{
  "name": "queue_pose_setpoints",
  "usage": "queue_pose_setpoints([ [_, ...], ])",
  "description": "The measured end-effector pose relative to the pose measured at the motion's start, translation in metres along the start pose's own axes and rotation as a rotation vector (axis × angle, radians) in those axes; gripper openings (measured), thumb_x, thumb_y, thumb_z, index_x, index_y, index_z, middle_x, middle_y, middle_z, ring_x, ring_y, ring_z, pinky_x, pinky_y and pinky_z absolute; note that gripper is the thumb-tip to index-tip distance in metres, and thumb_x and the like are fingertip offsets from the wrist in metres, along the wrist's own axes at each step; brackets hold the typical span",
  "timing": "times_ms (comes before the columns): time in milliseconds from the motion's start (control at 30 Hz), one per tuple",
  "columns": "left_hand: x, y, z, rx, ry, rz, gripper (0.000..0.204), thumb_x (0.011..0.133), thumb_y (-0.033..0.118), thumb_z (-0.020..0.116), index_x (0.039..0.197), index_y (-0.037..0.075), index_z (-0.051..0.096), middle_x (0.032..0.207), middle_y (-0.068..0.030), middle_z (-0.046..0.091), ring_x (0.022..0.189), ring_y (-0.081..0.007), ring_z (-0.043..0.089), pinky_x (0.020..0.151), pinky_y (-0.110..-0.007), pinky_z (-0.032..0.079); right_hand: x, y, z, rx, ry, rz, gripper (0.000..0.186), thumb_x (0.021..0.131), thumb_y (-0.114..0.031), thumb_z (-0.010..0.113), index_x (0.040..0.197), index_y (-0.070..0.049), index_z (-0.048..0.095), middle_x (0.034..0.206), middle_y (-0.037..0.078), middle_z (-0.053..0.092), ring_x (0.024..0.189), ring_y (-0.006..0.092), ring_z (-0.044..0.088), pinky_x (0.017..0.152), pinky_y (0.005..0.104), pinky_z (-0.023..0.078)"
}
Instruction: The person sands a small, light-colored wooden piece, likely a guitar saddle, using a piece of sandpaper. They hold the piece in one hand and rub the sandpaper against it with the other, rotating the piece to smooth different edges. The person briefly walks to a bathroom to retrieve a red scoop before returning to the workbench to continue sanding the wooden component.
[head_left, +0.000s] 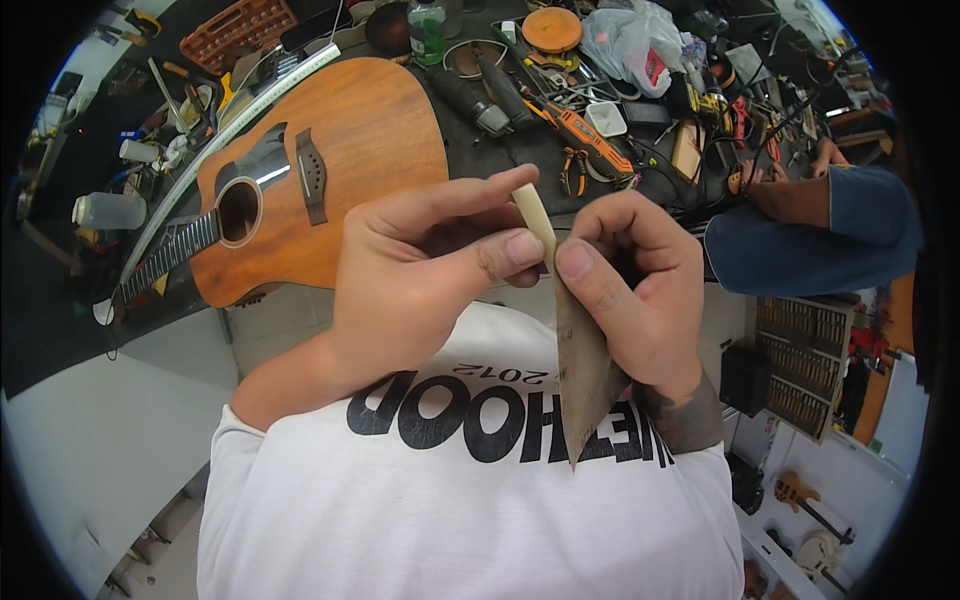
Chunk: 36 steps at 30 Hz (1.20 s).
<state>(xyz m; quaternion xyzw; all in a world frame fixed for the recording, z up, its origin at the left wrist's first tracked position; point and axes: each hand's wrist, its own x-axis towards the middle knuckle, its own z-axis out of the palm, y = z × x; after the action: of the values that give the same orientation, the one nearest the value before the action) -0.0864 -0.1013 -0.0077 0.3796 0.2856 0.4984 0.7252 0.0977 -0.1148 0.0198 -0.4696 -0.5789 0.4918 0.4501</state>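
Observation:
In the head view, my left hand (420, 260) grips a small cream-coloured bar (531, 210) between thumb and fingers, with the index finger over its top end. My right hand (640, 285) pinches a worn grey-brown sheet, apparently sandpaper (580, 390), which hangs down over my white shirt. The right thumb is beside the bar's lower end, where the sheet meets it. Behind my left hand lies an acoustic guitar (375, 130) with no strings visible and an empty slot in its dark bridge (310, 175).
The dark workbench (90, 340) holds a long white strip (230, 125), a bottle (425, 35), a plastic bag (630, 50), an orange rotary tool (590, 140) and scattered tools. A co-worker's hand (830, 155) and blue-clad leg (780, 245) are at right, above a tool case (800, 360).

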Motion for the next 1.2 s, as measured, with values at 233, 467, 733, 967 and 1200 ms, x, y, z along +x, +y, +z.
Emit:
queue_pose_setpoints([
  [233,0.001,-0.004,0.009,-0.051,-0.004,0.035,0.037,0.085,-0.002,0.068,0.121,-0.002,0.060,0.100,-0.0134,0.068,0.087,-0.0164,0.066,0.075,-0.028,0.057,0.026,-0.010,0.001,0.008,0.010,0.014,0.018,0.085,-0.015,0.072,0.085,-0.001,0.061,0.075,0.001,0.065,0.071,0.0042,0.058,0.063,0.0194,0.045],
  [467,0.003,-0.008,0.006,0.027,0.002,0.001,0.036,0.084,-0.003,0.069,0.120,-0.002,0.062,0.100,-0.0117,0.068,0.088,-0.0152,0.066,0.077,-0.027,0.057,0.015,0.001,-0.001,-0.030,0.047,-0.042,0.019,0.084,-0.016,0.071,0.084,0.000,0.060,0.072,0.000,0.062,0.065,0.0035,0.052,0.059,0.0209,0.043],
  [733,0.001,-0.006,0.005,0.081,0.000,0.023,0.037,0.084,-0.003,0.068,0.121,-0.002,0.061,0.105,-0.0115,0.067,0.090,-0.0155,0.066,0.078,-0.027,0.056,0.010,0.002,-0.005,-0.082,0.021,-0.036,0.020,0.083,-0.017,0.071,0.082,-0.001,0.062,0.073,0.001,0.062,0.068,0.0044,0.053,0.060,0.0210,0.044],
  [967,-0.002,0.001,0.007,-0.029,0.031,0.028,0.038,0.087,-0.002,0.065,0.124,-0.002,0.058,0.102,-0.0135,0.067,0.088,-0.0178,0.066,0.076,-0.027,0.056,0.010,-0.003,-0.009,-0.079,-0.087,-0.015,0.019,0.083,-0.017,0.071,0.084,0.000,0.062,0.073,0.001,0.062,0.069,0.0049,0.054,0.062,0.0215,0.044],
  [1200,0.001,0.009,0.002,-0.481,-0.049,-0.129,0.041,0.093,0.003,0.058,0.132,0.002,0.049,0.101,-0.0121,0.065,0.093,-0.0206,0.067,0.077,-0.022,0.055,-0.010,-0.013,-0.012,0.121,-0.008,-0.006,0.018,0.082,-0.012,0.074,0.084,-0.001,0.060,0.073,-0.002,0.059,0.064,0.0014,0.048,0.057,0.0177,0.038],
])
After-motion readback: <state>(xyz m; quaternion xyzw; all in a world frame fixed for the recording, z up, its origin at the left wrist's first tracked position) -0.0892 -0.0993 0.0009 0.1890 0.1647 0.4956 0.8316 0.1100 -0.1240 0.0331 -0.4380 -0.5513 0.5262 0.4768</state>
